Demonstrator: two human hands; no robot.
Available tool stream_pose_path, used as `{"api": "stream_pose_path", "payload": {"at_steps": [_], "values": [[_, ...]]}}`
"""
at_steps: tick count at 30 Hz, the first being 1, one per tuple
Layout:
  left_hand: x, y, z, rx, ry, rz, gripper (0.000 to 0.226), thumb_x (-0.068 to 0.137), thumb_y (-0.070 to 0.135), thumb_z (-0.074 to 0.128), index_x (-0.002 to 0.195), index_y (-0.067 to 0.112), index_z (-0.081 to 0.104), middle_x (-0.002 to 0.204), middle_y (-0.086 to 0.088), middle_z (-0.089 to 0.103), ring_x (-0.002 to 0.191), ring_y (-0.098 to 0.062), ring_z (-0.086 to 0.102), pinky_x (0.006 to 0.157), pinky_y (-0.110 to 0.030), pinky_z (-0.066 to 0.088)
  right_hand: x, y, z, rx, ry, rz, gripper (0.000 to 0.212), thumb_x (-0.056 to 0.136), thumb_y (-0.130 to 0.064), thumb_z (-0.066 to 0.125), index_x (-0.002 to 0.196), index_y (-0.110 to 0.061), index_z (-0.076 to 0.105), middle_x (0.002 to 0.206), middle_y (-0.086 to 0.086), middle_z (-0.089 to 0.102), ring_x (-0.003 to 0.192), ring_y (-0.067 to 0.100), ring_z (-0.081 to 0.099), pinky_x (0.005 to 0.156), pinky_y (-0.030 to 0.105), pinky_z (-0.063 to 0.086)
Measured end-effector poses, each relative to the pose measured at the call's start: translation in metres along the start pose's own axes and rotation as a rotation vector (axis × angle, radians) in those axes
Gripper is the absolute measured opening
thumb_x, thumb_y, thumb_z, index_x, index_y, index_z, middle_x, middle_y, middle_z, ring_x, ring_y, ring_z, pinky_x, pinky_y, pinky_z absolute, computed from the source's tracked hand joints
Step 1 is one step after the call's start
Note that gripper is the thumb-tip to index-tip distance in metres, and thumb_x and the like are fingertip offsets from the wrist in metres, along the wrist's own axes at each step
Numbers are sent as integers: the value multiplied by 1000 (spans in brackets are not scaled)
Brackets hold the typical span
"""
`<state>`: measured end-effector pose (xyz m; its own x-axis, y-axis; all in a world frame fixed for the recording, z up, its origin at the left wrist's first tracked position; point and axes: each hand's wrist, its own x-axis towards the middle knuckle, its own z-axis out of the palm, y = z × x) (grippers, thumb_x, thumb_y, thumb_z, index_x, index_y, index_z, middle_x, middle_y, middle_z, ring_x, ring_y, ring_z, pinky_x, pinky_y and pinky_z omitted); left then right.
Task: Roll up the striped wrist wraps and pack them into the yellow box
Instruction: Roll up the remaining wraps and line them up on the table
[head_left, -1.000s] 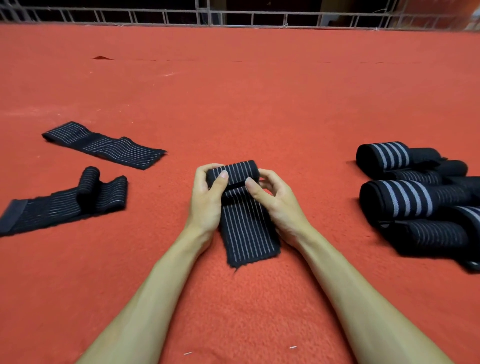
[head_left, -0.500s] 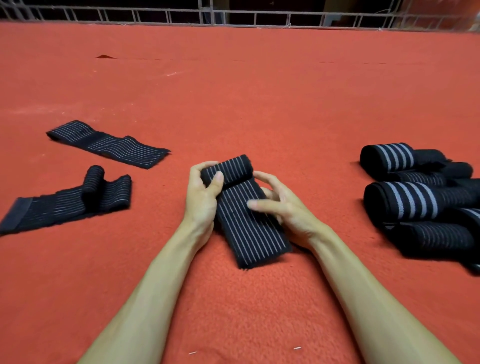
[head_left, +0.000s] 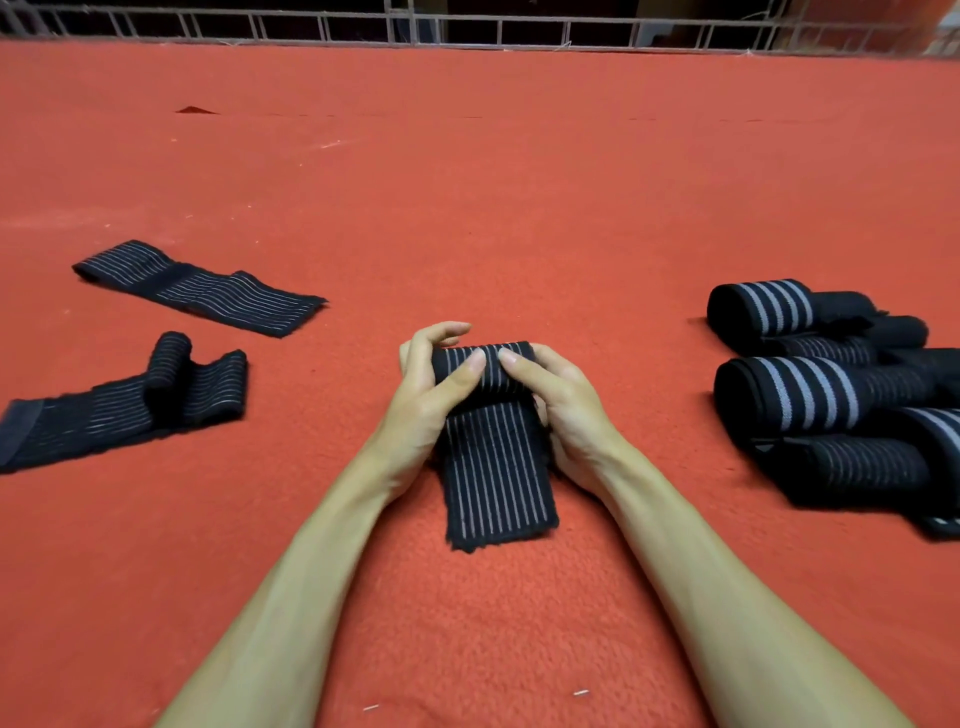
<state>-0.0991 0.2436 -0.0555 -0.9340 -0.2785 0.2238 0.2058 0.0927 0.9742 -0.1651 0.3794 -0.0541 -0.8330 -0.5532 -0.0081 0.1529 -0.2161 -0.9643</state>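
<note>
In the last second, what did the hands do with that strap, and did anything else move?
The right hand, lying flat on the tail of the striped wrap half a second ago, returned to grip its rolled end beside the left hand, which kept its hold. The tail swung back straight. The flat wrap, half-rolled wrap and rolled pile stayed put.

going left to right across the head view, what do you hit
half-rolled black striped wrist wrap, left hand, black striped wrap being rolled, right hand, pile of rolled black striped wraps
</note>
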Motion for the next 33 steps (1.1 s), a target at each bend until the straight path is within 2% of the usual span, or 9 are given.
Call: {"api": "stream_pose_path", "payload": {"at_steps": [5, 8, 11, 17, 21, 25, 28, 31, 33], "values": [[1, -2, 5, -54, 49, -69, 50, 85, 53, 55, 123, 21, 43, 112, 3, 58, 94, 2, 59, 82, -17, 47, -3, -3, -6, 12, 10, -75, 23, 93, -8, 57, 115, -4, 54, 73, -7, 64, 45, -1, 55, 39, 10, 35], [0, -3, 7, -45, 66, -41, 47, 84, 42, 59, 120, 14, 47, 110, 1, 61, 97, -5, 60, 83, -22, 48, -1, -2, -8, -15, 48, -157, 36, 85, -11, 70, 118, -4, 57, 103, 10, 65, 75, 10, 67, 56, 18, 50], [2, -1, 3, -63, 89, 11, 32, 88, 17, 61, 118, 12, 50, 105, 1, 60, 90, 1, 60, 76, -16, 48, 1, 2, -9, -70, 92, -175, 44, 74, -21, 75, 115, -11, 62, 113, 8, 66, 103, 23, 64, 81, 37, 54], [1, -3, -3, -48, 55, 101, 33, 91, -6, 57, 112, 18, 50, 100, 1, 54, 82, 3, 56, 73, -15, 48, -2, 0, -1, -119, 1, -56, 42, 83, -53, 61, 102, -15, 62, 70, 4, 48, 47, 9, 40, 39, 18, 27], [1, -8, -5, -25, 0, 102, 38, 83, 10, 58, 111, 35, 49, 105, 3, 52, 96, -11, 51, 90, -38, 47, -1, -2, -1, -150, 34, -27, 29, 88, -52, 57, 94, -24, 63, 66, 7, 38, 46, 11, 31, 40, 18, 18], [-2, -4, -1, -18, -66, 2, 47, 75, 45, 72, 114, 50, 46, 133, -18, 41, 124, -33, 48, 104, -52, 43, -1, -3, -7, -31, -4, -46, 26, 83, -33, 68, 106, -21, 67, 84, 13, 49, 60, 17, 41, 44, 20, 32], [0, -4, 0, -72, -67, -34, 53, 77, 57, 65, 123, 44, 43, 131, -12, 48, 119, -21, 56, 98, -41, 50, 0, -3, -10, 21, -41, -59, 33, 79, -25, 69, 112, -20, 66, 91, 10, 60, 69, 23, 51, 60, 27, 47], [1, -5, 2, -127, -60, -55, 50, 88, 56, 51, 128, 29, 38, 113, 5, 56, 95, 2, 62, 81, -22, 52, 1, -2, -14, -10, -83, -116, 39, 79, -23, 73, 117, -21, 65, 97, 16, 54, 78, 31, 41, 69, 43, 36], [1, -5, 3, -120, -66, -58, 47, 92, 55, 44, 129, 29, 34, 110, 8, 55, 90, 7, 62, 77, -19, 52, 0, -1, -16, -19, -98, -173, 39, 80, -15, 72, 117, -20, 63, 101, 15, 57, 81, 31, 47, 71, 43, 42]]}}
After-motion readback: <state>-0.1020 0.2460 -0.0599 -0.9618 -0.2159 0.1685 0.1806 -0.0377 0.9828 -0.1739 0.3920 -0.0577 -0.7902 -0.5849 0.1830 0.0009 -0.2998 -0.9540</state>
